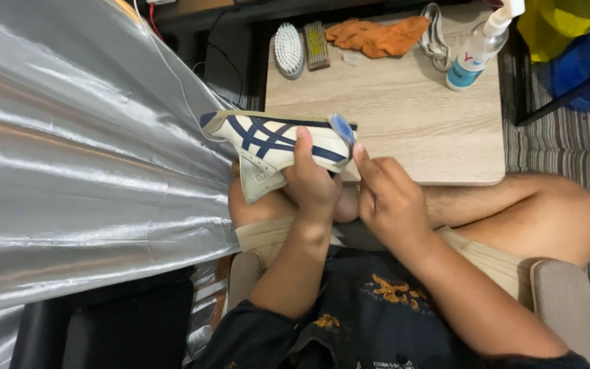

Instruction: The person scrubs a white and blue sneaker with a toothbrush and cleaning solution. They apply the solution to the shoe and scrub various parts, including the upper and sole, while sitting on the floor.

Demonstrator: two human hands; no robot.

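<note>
Matt leather sneaker [274, 142], wood-grain table [404, 123], glossy silver sheet [83, 157]
</note>
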